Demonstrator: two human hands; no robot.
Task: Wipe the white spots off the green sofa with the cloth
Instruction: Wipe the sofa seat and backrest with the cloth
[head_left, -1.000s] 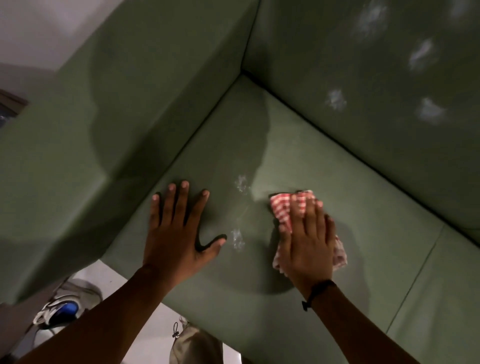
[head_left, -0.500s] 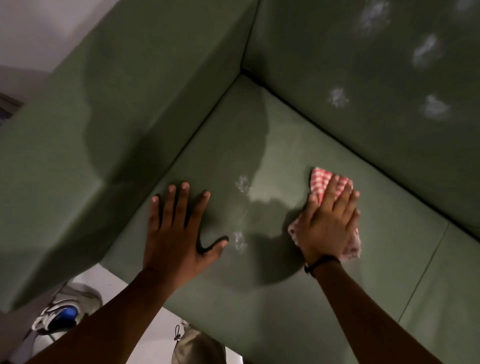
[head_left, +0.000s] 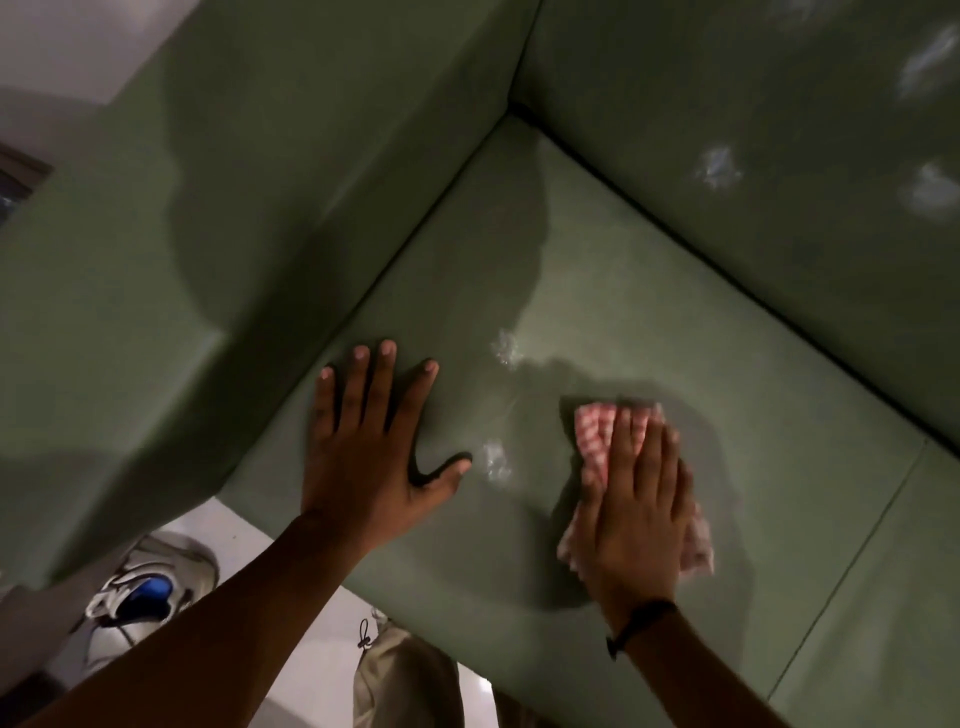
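Two hands on the sofa (head_left: 649, 291) seat. Right hand (head_left: 636, 512) lies flat, fingers extended, pressing one red-checked cloth (head_left: 597, 431) onto the cushion; the cloth is blurred and shows past the fingertips and both sides. Left hand (head_left: 371, 441) is splayed, palm down, holding nothing. Two white spots (head_left: 496, 462) sit on the seat between the grips. About four more are on the backrest, well beyond the cloth.

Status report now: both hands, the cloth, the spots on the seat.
Left hand flat on seat, empty. Right hand pressing checked cloth on seat cushion. Two white spots between the hands, not yet wiped. More on backrest. Nothing in the way.
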